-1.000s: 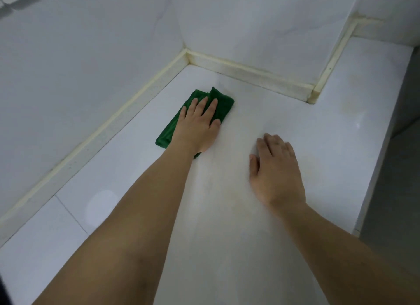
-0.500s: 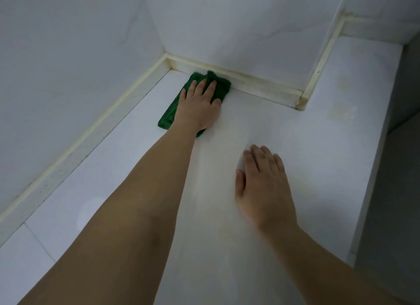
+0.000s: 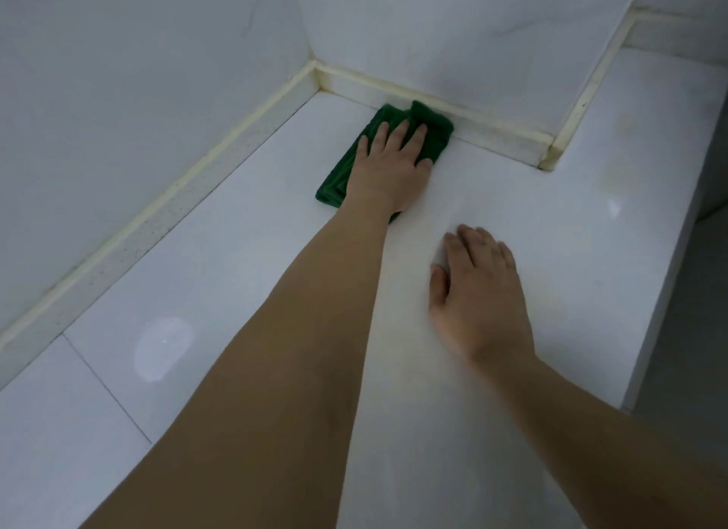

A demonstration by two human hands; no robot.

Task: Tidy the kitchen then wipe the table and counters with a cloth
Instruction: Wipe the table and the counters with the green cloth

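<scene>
A folded green cloth [image 3: 431, 120] lies on the white counter [image 3: 220, 260], its far end against the low back ledge near the corner. My left hand [image 3: 390, 162] presses flat on the cloth with straight fingers and covers its middle. My right hand [image 3: 478, 288] rests flat on the bare counter, nearer to me and to the right of the cloth, fingers straight and holding nothing.
White walls rise at the left and back, with a yellowed sealant strip [image 3: 220, 150] along the low ledge. A wall block juts out at the back right, ending at a corner [image 3: 551, 158]. The counter's right edge [image 3: 662, 292] drops to the floor.
My left hand has slid the cloth to the right along the back ledge, away from the corner. My right hand has stayed flat on the counter.
</scene>
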